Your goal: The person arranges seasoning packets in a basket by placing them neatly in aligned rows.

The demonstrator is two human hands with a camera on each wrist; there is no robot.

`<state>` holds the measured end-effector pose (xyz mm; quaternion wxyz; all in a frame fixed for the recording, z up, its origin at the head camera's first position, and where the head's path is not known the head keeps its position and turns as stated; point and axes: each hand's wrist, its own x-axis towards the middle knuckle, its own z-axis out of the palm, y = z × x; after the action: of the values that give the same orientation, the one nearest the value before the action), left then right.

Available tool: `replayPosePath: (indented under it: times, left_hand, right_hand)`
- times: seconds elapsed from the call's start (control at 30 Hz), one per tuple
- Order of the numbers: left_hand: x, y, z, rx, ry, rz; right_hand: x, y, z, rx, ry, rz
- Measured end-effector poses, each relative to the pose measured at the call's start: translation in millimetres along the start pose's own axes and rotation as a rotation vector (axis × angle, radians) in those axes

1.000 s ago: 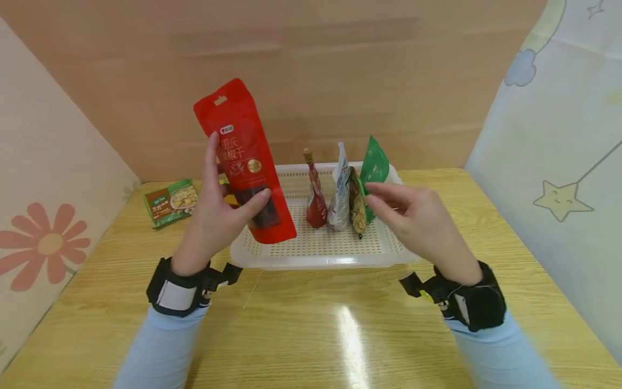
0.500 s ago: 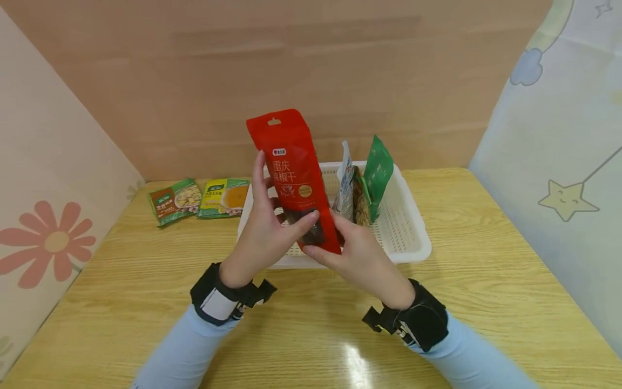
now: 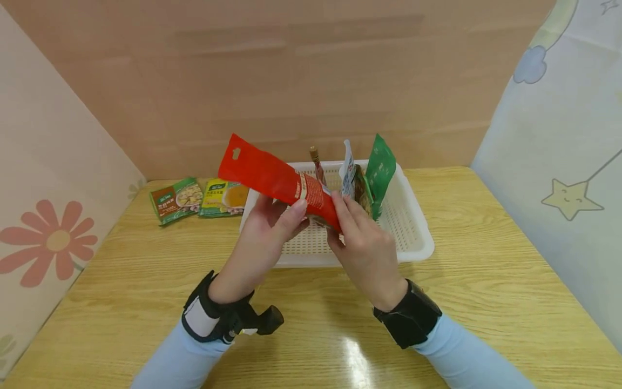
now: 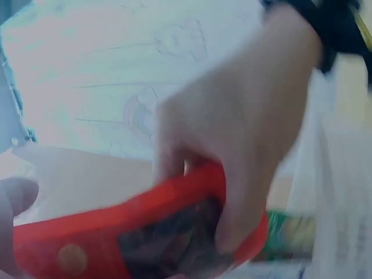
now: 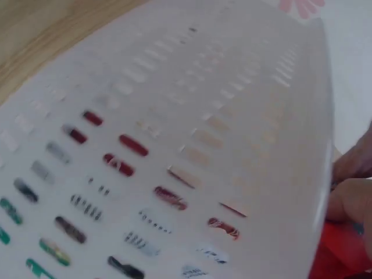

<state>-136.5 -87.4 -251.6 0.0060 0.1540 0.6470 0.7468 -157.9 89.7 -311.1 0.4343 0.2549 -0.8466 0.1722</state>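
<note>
A red pouch (image 3: 272, 175) is tilted over the white basket (image 3: 423, 243), its hang-hole end pointing up to the left. My left hand (image 3: 257, 237) grips it near the middle, thumb on top. Its lower right end is held by my right hand (image 3: 366, 243). In the left wrist view, a dark window shows on the pouch (image 4: 168, 238), with the right hand (image 4: 226, 133) pinching one end. The basket wall (image 5: 261, 122) fills most of the right wrist view; fingers and the red pouch (image 5: 343, 250) appear at its right edge.
Standing in the basket are a gold-topped slim bottle (image 3: 315, 154), a white pouch (image 3: 347, 173), a brown-and-green pouch (image 3: 362, 192) and a green pouch (image 3: 381, 167). Left of it, a green-brown packet (image 3: 177, 201) and a yellow packet (image 3: 223, 199) lie on the table.
The left hand has carried the red pouch right, over the basket, and the right hand has taken its lower end. The pouch has since turned from near upright to a flatter slant.
</note>
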Motion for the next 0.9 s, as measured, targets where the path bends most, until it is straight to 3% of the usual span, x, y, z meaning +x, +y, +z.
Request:
replayPosePath:
  times: [0.13,0.3,0.43,0.6,0.73,0.9]
  left_hand:
    - [-1.9,0.2,1.8,-0.180,0.046,-0.107]
    - [-1.3,-1.1,-0.3,-0.265,0.114,-0.113]
    - [2.4,-0.7,-5.9,-0.210,0.165,-0.101]
    - [7.2,4.1,-24.6,-0.114,0.206,-0.037]
    - [8.0,9.6,-42.4,-0.021,0.261,0.027]
    - [9.7,11.9,-56.0,0.063,0.300,0.026]
  right_hand:
    - [-1.1,0.1,3.1,-0.064,0.065,-0.070]
    - [-1.5,-1.7,3.2,-0.098,0.037,-0.110]
    - [-0.1,-3.4,1.0,-0.050,-0.078,-0.120]
    - [6.6,2.9,-9.2,0.085,-0.228,-0.081]
    - [18.8,21.3,-25.8,0.126,-0.315,0.013]
    - [32.8,58.4,-46.4,0.133,-0.388,0.177]
